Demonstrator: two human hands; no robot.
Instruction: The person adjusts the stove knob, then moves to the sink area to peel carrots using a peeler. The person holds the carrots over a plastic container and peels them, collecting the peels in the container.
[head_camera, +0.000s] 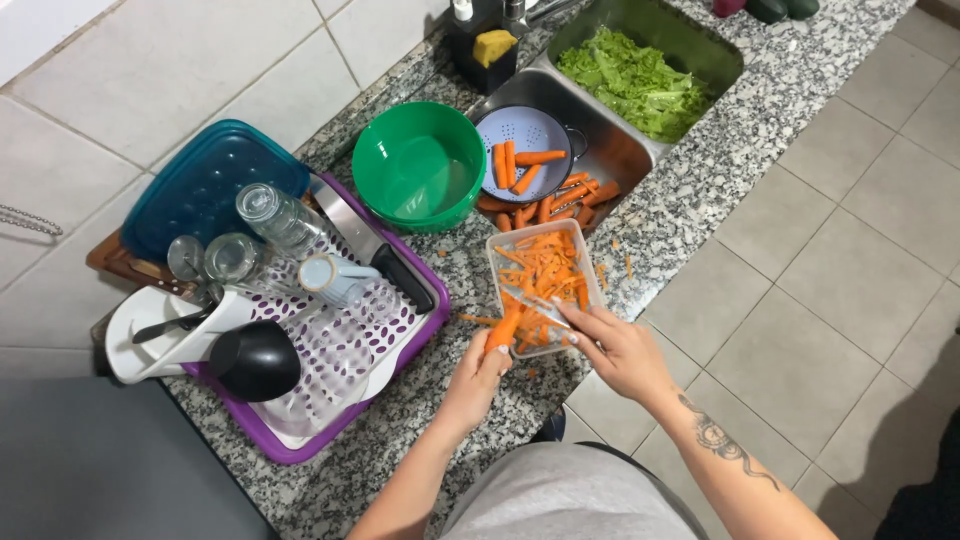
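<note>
Left hand (478, 372) fingers grip a carrot (503, 329); right hand (618, 347) fingers pinch a peeler (545, 308) over it.

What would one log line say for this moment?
left hand: holds carrot | right hand: holds peeler | below: tub of peels | place: counter

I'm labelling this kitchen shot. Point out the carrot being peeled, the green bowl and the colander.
carrot (503, 330), head view, on its orange middle above the left hand.
green bowl (420, 170), head view, on its inside wall.
colander (522, 128), head view, on its bare perforated wall.
</note>
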